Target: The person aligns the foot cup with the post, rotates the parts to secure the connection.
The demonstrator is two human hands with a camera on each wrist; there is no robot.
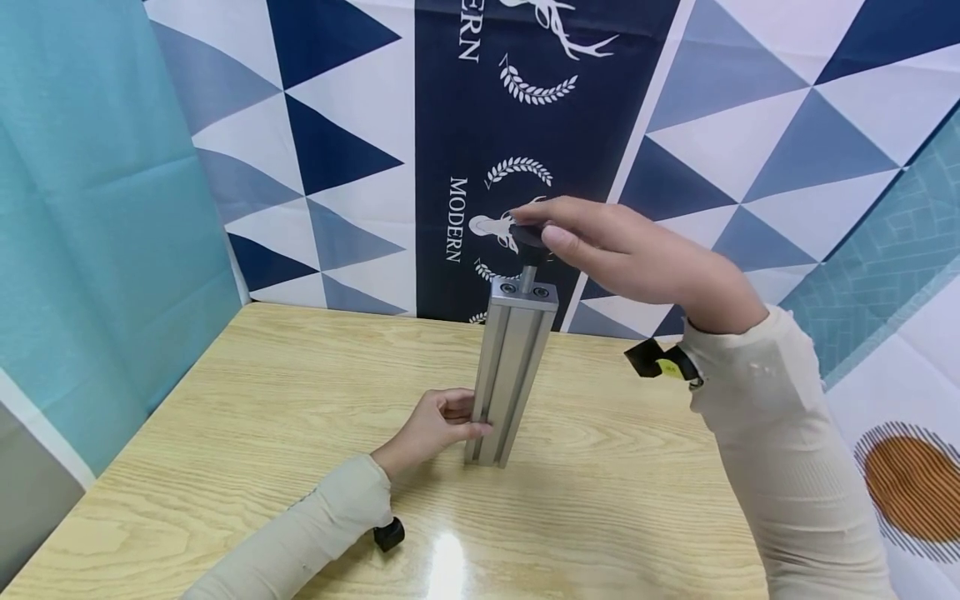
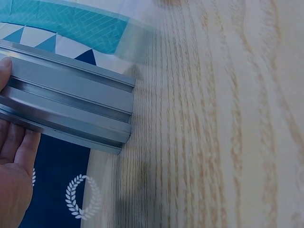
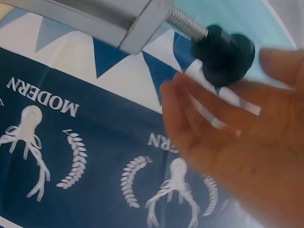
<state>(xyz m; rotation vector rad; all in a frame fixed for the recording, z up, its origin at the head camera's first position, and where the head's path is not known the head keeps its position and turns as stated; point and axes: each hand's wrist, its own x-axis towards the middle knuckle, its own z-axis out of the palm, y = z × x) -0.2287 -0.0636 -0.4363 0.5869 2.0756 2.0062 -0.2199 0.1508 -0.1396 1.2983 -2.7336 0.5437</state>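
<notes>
An aluminium profile (image 1: 512,367) with long grooves stands upright on the wooden table. Its lower part is held by my left hand (image 1: 429,432), thumb on one face and fingers round the other side, as the left wrist view also shows. From the top end plate a threaded rod (image 3: 186,23) sticks out, capped by a black knob (image 3: 224,56). My right hand (image 1: 637,250) is at this knob, fingers stretched past it and the thumb beside it. In the right wrist view the fingers are extended, not curled round the knob; whether they touch it I cannot tell.
The wood-grain tabletop (image 1: 322,392) spreads round the profile's foot. Behind it hangs a patterned cloth (image 1: 352,208) with triangles and a dark printed band. A turquoise cloth (image 1: 82,217) hangs at the left. Each wrist carries a small black camera.
</notes>
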